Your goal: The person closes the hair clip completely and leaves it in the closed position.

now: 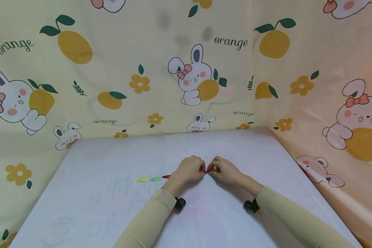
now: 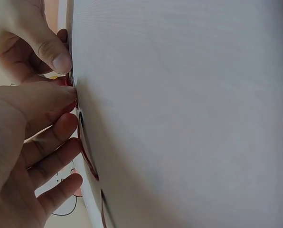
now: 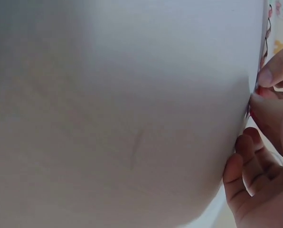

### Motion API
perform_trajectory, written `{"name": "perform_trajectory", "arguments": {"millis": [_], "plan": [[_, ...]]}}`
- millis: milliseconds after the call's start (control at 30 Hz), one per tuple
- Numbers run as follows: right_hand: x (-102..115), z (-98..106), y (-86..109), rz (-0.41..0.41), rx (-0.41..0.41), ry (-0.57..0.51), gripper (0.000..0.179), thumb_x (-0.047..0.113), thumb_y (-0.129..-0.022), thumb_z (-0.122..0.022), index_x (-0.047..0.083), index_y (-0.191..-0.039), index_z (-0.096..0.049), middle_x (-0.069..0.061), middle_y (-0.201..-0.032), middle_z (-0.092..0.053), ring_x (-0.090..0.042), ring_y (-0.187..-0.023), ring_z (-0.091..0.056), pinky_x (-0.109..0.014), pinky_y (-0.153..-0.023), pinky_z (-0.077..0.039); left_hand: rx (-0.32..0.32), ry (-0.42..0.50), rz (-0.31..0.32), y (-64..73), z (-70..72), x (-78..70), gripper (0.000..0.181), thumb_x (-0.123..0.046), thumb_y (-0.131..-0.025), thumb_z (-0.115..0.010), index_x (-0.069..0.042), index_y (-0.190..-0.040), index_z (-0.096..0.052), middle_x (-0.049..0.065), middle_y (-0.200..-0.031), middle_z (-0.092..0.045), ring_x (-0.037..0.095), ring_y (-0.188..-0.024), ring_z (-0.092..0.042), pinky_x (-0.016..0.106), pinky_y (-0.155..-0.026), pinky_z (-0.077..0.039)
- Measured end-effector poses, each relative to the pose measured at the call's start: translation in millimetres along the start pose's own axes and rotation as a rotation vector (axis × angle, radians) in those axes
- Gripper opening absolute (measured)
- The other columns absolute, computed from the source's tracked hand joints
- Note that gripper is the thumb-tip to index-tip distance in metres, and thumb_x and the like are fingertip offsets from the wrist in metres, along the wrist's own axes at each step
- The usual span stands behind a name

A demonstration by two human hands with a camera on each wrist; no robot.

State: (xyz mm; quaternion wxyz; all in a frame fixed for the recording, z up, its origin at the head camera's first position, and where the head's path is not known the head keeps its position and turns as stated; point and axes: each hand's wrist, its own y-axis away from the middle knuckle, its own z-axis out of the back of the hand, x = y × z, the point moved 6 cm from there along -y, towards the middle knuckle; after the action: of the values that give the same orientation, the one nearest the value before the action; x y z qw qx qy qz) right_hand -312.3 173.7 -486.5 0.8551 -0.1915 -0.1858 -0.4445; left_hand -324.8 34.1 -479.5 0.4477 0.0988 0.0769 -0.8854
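A small red hair clip sits between the two hands, close over the white tabletop. My left hand pinches its left end between thumb and index finger, the other fingers loosely spread in the left wrist view. From the right, my right hand pinches the other end with thumb and fingertips. Fingers cover most of the clip, though bits of red show between them. Left of the hands, a yellow hair clip, a green hair clip and another red hair clip lie in a row, the last partly behind the left hand.
The white table carries faint marks showing through its surface. A cloth backdrop printed with rabbits and oranges stands behind it and along its sides. Dark wrist cameras are strapped below both hands.
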Motion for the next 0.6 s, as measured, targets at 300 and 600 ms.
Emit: {"name": "perform_trajectory", "arguments": {"millis": [300, 600], "plan": [[-2.6, 0.0, -2.2, -0.015, 0.005, -0.012, 0.01, 0.008, -0.091, -0.079, 0.011, -0.1, -0.076, -0.002, -0.102, -0.061, -0.014, -0.08, -0.054, -0.027, -0.07, -0.045, 0.007, -0.004, 0.01, 0.4, -0.7, 0.5, 0.004, -0.025, -0.09, -0.077, -0.021, -0.092, -0.077, -0.01, -0.084, -0.06, 0.011, -0.084, -0.053, 0.029, -0.073, -0.045], [-2.6, 1.6, -3.2, -0.016, 0.005, -0.014, 0.012, 0.008, -0.09, -0.08, 0.01, -0.101, -0.075, -0.001, -0.102, -0.062, -0.012, -0.078, -0.053, -0.027, -0.069, -0.045, -0.002, -0.022, 0.012, -0.3, 0.6, 2.0, 0.006, -0.026, -0.092, -0.076, -0.021, -0.094, -0.077, -0.008, -0.088, -0.062, 0.012, -0.087, -0.054, 0.03, -0.074, -0.046]]}}
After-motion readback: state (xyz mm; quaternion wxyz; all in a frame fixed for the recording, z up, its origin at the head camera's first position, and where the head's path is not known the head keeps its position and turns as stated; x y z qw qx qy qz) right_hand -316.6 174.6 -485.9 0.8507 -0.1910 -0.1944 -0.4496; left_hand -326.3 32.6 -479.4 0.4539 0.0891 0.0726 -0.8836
